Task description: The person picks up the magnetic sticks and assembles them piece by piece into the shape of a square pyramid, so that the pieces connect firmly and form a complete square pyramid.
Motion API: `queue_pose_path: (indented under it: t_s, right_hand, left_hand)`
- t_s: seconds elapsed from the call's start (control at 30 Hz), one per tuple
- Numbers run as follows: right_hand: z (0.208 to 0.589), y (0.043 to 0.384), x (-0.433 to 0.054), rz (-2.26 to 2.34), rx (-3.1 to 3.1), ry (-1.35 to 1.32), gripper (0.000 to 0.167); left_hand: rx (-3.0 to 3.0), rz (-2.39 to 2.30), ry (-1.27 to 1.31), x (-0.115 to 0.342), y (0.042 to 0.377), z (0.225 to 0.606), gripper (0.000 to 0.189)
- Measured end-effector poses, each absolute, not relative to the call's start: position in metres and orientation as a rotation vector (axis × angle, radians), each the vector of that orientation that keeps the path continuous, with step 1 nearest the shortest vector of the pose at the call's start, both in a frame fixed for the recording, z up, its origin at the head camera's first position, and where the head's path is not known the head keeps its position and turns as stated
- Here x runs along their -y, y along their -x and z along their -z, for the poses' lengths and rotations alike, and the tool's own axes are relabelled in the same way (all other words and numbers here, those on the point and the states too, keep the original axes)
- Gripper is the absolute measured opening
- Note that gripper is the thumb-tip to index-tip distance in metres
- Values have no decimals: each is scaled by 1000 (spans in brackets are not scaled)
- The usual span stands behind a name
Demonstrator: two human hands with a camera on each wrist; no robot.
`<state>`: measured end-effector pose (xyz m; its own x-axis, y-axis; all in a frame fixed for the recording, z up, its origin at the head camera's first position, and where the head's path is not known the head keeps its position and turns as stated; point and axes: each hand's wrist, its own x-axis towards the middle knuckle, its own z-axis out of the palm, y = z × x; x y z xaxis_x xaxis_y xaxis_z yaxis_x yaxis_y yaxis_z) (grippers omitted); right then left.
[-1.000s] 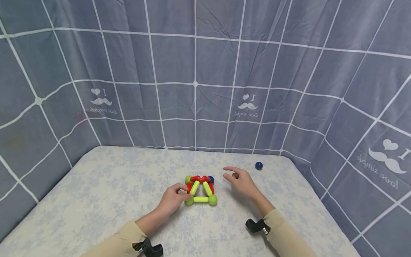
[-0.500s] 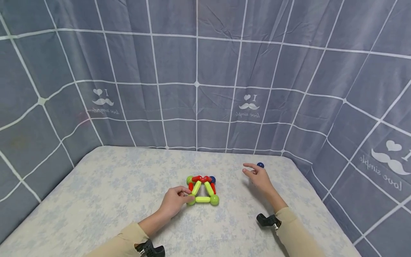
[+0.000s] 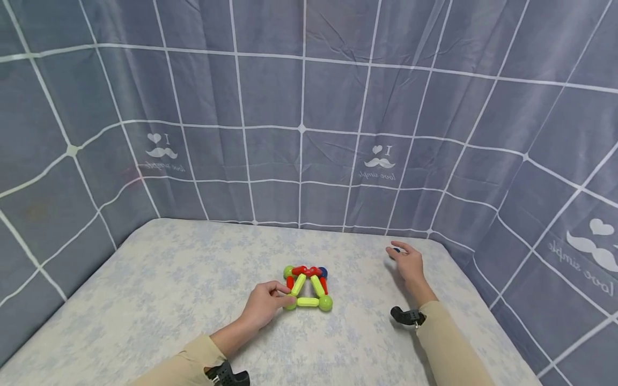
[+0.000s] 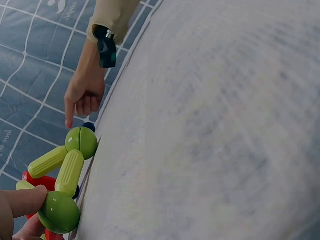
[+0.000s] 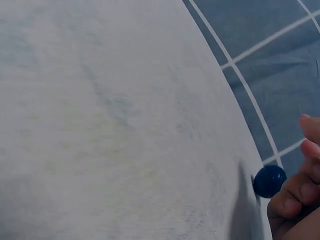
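Observation:
My left hand (image 3: pixel 263 304) holds the near left corner of a magnetic stick-and-ball structure (image 3: pixel 308 302) on the table. In the left wrist view, the thumb lies against a green ball (image 4: pixel 59 212) at that corner, with a fingertip below. Red and yellow-green rods join green balls and one dark blue ball (image 3: pixel 323 272). At the far right, my right hand (image 3: pixel 410 268) is over a loose dark blue ball (image 3: pixel 396 250), thumb and index finger spread around it. The right wrist view has this loose ball (image 5: pixel 269 181) beside the loosely bent fingers; any contact is unclear.
A pale patterned cloth covers the table (image 3: pixel 193 279). Its back edge meets a blue-grey curtain (image 3: pixel 270 161) with white grid lines, which also hangs along both sides. A black wrist device (image 3: pixel 407 316) sits at the right cuff.
My right hand has moved right and away from the structure to the loose blue ball. The left hand has kept its hold on the structure's corner. The head view has turned slightly left.

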<state>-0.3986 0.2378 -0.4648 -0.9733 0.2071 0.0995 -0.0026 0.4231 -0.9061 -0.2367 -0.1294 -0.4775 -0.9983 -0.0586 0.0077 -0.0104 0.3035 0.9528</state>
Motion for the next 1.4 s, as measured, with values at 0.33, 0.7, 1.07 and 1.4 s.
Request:
queue_pose_path:
  t_s: [0.33,0.7,1.07,1.4]
  right_hand:
    - [475,415,-256,-1639,2442,401,52]
    - [479,422,-251,-1648,2444,400,56]
    - [482,411,-249,-1561,2527,348,54]
    - [482,407,-243,-1528,2532,390,49]
  left_hand:
    - [2502,1822,-50,127,234,474,19]
    - [2495,1814,-72,130,238,471,19]
    - [2520,1800,-46,129,237,479,19]
    - [2506,1818,-37,130,236,478,19]
